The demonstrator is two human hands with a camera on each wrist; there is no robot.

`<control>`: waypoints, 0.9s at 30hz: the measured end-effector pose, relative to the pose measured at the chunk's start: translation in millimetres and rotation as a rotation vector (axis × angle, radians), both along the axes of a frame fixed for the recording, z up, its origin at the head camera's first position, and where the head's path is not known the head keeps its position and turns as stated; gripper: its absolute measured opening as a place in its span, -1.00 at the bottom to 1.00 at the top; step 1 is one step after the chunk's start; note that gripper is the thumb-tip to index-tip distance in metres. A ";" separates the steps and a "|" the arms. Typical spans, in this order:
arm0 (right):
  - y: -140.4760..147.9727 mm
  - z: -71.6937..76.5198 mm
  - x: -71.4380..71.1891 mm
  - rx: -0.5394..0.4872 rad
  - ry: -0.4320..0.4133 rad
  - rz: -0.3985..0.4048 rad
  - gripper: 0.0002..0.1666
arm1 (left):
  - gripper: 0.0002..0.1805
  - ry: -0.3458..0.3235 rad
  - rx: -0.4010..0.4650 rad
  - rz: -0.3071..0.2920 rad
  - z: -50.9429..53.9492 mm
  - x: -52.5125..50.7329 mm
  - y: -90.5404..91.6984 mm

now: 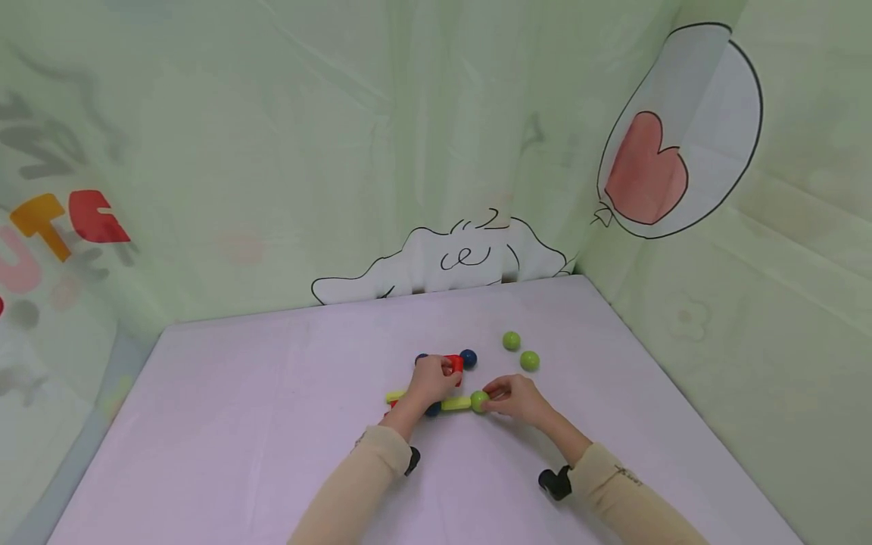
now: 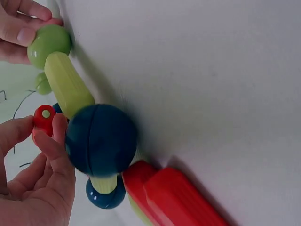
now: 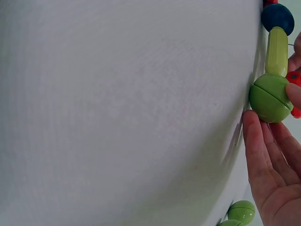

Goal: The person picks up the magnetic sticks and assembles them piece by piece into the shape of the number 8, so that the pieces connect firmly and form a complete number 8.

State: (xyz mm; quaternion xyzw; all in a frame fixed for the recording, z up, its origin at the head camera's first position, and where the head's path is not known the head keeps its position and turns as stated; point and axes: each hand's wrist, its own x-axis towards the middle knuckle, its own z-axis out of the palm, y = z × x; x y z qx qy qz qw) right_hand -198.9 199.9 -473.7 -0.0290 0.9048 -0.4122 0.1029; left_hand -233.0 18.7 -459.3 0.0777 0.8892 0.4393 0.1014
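Observation:
My left hand [image 1: 432,380] pinches a red rod [image 2: 43,117] between thumb and fingers; a pale dot shows on the rod's end. Below that hand, a dark blue ball [image 2: 101,140] joins a yellow-green rod [image 1: 456,404], whose other end meets a green ball [image 1: 480,401]. The fingers and thumb of my right hand [image 1: 519,399] grip this green ball, also plain in the right wrist view. Red rods [image 2: 183,197] lie near the blue ball in the left wrist view. Whether the held red rod touches another piece cannot be told.
Two loose green balls [image 1: 521,350] lie on the table beyond my right hand. Another blue ball [image 1: 468,359] sits by the left hand's fingertips, and one more [image 1: 421,359] is partly hidden behind that hand. Fabric walls border the pale table [image 1: 238,424].

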 end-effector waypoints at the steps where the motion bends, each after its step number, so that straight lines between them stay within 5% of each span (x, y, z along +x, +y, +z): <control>1: -0.2 0.1 0.0 -0.002 -0.002 -0.001 -0.68 | -0.65 -0.002 0.007 -0.002 -0.9 0.3 1.5; 13: -0.5 0.7 0.1 -0.006 -0.012 -0.018 -0.68 | -0.66 -0.016 -0.009 0.059 -13.3 -1.0 16.9; 22: -1.2 2.9 2.5 -0.024 0.008 -0.006 -0.69 | -0.69 0.019 -0.052 0.105 -12.1 0.4 27.4; 27: -1.2 3.3 2.9 -0.028 0.003 -0.009 -0.68 | -0.68 -0.021 -0.059 0.139 -9.4 0.9 29.8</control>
